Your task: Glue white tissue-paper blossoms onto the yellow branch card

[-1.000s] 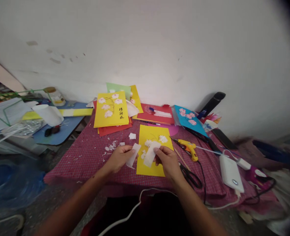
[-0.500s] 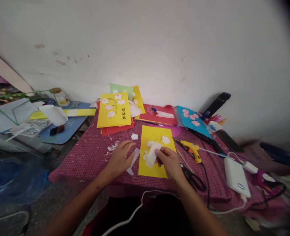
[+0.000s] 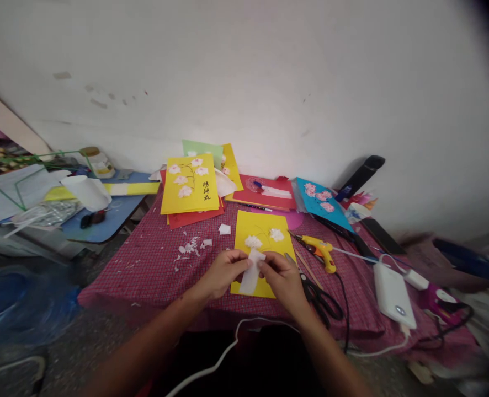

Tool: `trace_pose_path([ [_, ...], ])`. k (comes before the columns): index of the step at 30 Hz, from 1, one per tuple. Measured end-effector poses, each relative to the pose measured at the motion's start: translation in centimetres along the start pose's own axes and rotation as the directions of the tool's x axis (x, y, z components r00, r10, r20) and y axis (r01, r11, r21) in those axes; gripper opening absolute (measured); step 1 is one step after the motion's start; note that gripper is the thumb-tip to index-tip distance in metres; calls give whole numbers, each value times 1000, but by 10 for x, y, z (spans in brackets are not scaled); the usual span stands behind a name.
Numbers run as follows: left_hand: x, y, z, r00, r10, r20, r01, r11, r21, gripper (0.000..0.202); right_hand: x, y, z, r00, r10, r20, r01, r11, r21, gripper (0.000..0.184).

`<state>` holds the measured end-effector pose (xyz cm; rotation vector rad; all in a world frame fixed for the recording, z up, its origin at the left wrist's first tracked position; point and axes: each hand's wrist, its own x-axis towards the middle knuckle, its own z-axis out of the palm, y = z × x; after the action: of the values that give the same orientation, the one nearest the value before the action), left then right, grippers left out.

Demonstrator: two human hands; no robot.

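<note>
Both hands meet over a yellow card [image 3: 265, 227] lying on the red checked tablecloth [image 3: 153, 264]. My left hand [image 3: 223, 272] and my right hand [image 3: 281, 275] each pinch the top end of one white paper strip [image 3: 250, 275], which hangs down between them. Two white paper flowers [image 3: 264, 238] are stuck on the card just beyond my fingers. Black scissors [image 3: 321, 295] lie right of my right hand.
A yellow glue gun [image 3: 319, 249] and a white power bank [image 3: 391, 286] sit to the right. Finished cards, yellow [image 3: 190, 184], red [image 3: 267, 193] and blue [image 3: 321, 201], lie at the back by the wall. White paper scraps [image 3: 191, 246] dot the cloth. A low blue table [image 3: 99, 218] stands left.
My left hand let go of a separate white strip and moved right to join my right hand on the strip it holds. That other strip is no longer in view.
</note>
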<state>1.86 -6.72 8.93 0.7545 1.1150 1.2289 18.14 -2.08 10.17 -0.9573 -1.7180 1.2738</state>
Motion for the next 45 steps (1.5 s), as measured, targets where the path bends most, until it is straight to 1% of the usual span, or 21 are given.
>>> trace_pose_path([
  [3, 0, 0, 1, 998, -54, -14, 53, 996, -66, 23, -3, 2, -1, 993, -113, 29, 115, 990, -77, 10],
  [6, 0, 1, 2, 997, -78, -5, 77, 992, -96, 25, -4, 3, -3, 970, -231, 79, 241, 958, -157, 15],
  [8, -1, 2, 3, 997, -84, -1, 83, 991, -108, 26, -4, 3, -4, 957, -272, 105, 288, 939, -190, 18],
  [11, -1, 2, 2, 997, -83, 2, 83, 990, -112, 28, -4, 2, -5, 945, -304, 118, 324, 921, -218, 20],
  [17, 1, -2, -3, 998, -57, 20, 59, 994, -97, 26, -5, 2, -4, 946, -303, 116, 323, 917, -233, 21],
  [21, 3, -7, -6, 999, -24, 24, 25, 998, -59, 26, -6, 3, -5, 970, -231, 72, 242, 942, -234, 13],
  [23, 3, -9, -6, 999, -10, 30, 11, 999, -40, 25, -6, 3, -6, 977, -204, 68, 215, 949, -230, 11],
  [26, 4, -9, -5, 999, -19, 45, 20, 999, -28, 24, -6, 3, -8, 975, -208, 81, 221, 949, -223, 11],
  [30, 4, -7, -5, 998, -34, 58, 36, 999, -19, 23, -6, 5, -7, 984, -163, 65, 174, 958, -228, 10],
  [33, 3, -6, -5, 995, -47, 87, 49, 999, -22, 25, -8, 7, -6, 988, -143, 54, 151, 965, -213, 10],
  [36, 1, -5, -4, 992, -87, 93, 93, 994, -64, 28, -8, 8, -6, 984, -169, 47, 175, 965, -194, 12],
  [40, 0, -4, -2, 990, -120, 77, 126, 989, -78, 32, -8, 7, -7, 964, -255, 73, 265, 940, -215, 17],
  [43, 0, -3, -2, 988, -127, 82, 133, 989, -71, 32, -9, 5, -9, 959, -267, 93, 281, 933, -223, 18],
  [45, 0, -3, -2, 987, -140, 81, 147, 984, -98, 34, -10, 5, -9, 960, -261, 98, 277, 932, -232, 19],
])
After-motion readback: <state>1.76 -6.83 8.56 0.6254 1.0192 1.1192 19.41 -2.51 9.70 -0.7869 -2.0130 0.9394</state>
